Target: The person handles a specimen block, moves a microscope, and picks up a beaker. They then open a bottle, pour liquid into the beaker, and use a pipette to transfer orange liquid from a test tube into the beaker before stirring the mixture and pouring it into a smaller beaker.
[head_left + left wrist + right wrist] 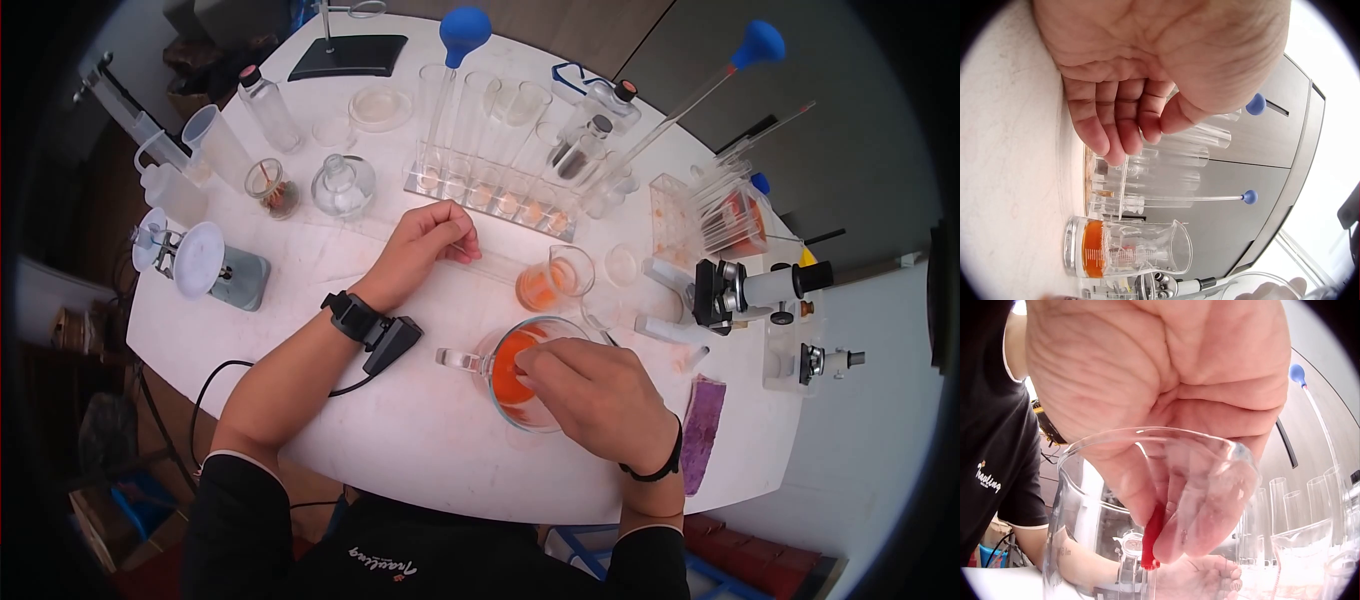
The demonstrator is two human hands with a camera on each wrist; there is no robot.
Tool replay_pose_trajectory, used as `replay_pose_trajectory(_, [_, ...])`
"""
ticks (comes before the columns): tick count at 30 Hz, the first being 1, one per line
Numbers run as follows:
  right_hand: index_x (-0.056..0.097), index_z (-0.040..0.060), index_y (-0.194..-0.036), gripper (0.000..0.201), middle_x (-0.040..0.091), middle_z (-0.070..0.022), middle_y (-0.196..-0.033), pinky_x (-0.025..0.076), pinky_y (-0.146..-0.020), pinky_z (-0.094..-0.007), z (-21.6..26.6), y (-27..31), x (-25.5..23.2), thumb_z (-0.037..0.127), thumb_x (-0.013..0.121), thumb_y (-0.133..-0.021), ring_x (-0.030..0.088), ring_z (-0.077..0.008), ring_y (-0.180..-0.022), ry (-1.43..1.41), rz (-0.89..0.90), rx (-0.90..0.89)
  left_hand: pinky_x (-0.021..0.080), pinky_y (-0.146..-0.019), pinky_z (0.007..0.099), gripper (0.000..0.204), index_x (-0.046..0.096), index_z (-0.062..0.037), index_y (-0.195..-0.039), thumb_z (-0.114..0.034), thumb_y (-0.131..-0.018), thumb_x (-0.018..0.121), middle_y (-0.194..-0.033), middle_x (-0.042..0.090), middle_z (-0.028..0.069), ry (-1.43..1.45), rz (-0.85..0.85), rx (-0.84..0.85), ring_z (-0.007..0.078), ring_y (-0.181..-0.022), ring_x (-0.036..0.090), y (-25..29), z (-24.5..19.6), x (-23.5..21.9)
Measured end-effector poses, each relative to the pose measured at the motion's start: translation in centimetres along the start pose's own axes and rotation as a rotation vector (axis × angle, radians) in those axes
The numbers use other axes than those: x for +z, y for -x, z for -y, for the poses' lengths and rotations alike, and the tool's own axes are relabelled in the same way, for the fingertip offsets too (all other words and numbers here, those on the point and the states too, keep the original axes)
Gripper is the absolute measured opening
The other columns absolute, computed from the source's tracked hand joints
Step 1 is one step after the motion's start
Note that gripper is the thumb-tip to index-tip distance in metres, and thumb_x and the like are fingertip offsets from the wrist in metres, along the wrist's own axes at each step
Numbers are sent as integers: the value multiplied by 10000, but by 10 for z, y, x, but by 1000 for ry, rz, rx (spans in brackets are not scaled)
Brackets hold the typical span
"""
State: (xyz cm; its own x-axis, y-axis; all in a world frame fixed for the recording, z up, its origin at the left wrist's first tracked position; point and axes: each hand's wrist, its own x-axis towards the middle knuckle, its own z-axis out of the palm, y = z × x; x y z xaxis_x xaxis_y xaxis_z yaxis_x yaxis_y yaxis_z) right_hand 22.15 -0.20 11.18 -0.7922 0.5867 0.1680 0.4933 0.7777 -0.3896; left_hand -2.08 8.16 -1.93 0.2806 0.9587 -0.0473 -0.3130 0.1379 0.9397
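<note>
My right hand [590,395] reaches into the glass measuring jug [547,418], which has a handle and orange liquid low inside. In the right wrist view, thumb and fingers pinch the red rubber bulb of a dropper [1154,534] inside the rim; its lower part is hard to make out through the glass. My left hand [425,245] rests at the table's middle with fingers loosely curled and nothing in them, as the left wrist view shows. A small glass beaker [568,270] holding orange liquid [1094,249] stands to the right of the left hand.
Behind the hands stands a clear rack [480,200] of large test tubes with blue-bulbed pipettes. A balance [240,275], bottles and a spirit lamp-like flask [343,188] are at left. Microscopes [750,295] and a purple strip [704,435] lie to the right.
</note>
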Motion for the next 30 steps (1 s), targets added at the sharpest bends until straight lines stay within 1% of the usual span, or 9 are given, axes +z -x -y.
replay_pose_trajectory(7, [607, 39, -991, 238, 639, -88, -871, 522, -578, -323, 3, 3, -14, 23, 661, -760, 646, -262, -689, -42, -140, 8, 499, -793, 272, 188, 580, -55, -916, -197, -1011, 500, -888, 628, 40, -22, -7, -6, 135, -843, 624, 0, -2, 1])
replay_pose_trajectory(13, [679, 18, -900, 213, 698, -111, -801, 513, -585, -280, 23, 10, -56, 18, 775, -709, 673, -250, -675, -92, -480, 124, 501, -793, 274, 170, 576, -56, -918, -182, -1004, 502, -886, 628, 45, -14, -9, -16, 140, -844, 626, 0, -3, 2])
replay_pose_trajectory(14, [689, -1, -878, 202, 704, -122, -767, 506, -588, -256, 27, 10, -63, 6, 779, -697, 677, -225, -651, -110, -553, 149, 505, -795, 273, 178, 582, -52, -916, -186, -1004, 504, -882, 632, 45, -14, -12, -16, 135, -845, 626, 1, -3, 2])
replay_pose_trajectory(17, [683, -29, -901, 216, 712, -148, -771, 512, -602, -254, 29, 14, -75, -34, 747, -695, 680, -203, -665, -268, -823, 127, 513, -799, 270, 193, 593, -45, -913, -193, -1003, 509, -874, 641, 46, -13, -16, -15, 126, -844, 627, 1, -3, 2])
replay_pose_trajectory(18, [663, -49, -920, 229, 714, -169, -786, 523, -626, -255, 22, 18, -82, -28, 715, -697, 688, -199, -693, -261, -845, 36, 514, -799, 271, 192, 592, -45, -914, -194, -1003, 511, -875, 642, 47, -9, -15, -12, 127, -842, 628, 1, -2, 2])
replay_pose_trajectory(21, [632, -54, -970, 256, 707, -174, -797, 532, -639, -256, 17, 22, -91, 11, 701, -732, 699, -214, -726, -282, -1031, 20, 514, -794, 275, 172, 583, -48, -919, -181, -1000, 510, -878, 638, 50, -4, -16, -17, 134, -838, 629, 1, -2, 2])
replay_pose_trajectory(26, [570, -84, -1052, 251, 658, -201, -945, 569, -744, -325, 11, 22, -111, 38, 630, -840, 698, -230, -781, -352, -1080, -18, 508, -791, 285, 122, 566, -53, -919, -126, -983, 493, -892, 626, 52, 8, -21, -20, 149, -835, 624, 2, -2, 2])
replay_pose_trajectory(29, [561, -67, -1082, 292, 662, -182, -921, 531, -781, -284, 6, 14, -112, 142, 636, -891, 670, -206, -786, -265, -1160, 29, 506, -790, 285, 121, 562, -52, -913, -119, -983, 490, -896, 626, 53, 13, -27, -28, 153, -841, 623, 2, -4, 4])
replay_pose_trajectory(30, [561, -70, -1079, 280, 663, -189, -923, 540, -774, -294, 5, 13, -112, 111, 638, -880, 679, -215, -787, -267, -1178, 34, 506, -790, 285, 121, 562, -51, -912, -118, -983, 490, -897, 626, 54, 14, -28, -33, 154, -842, 624, 2, -4, 5])
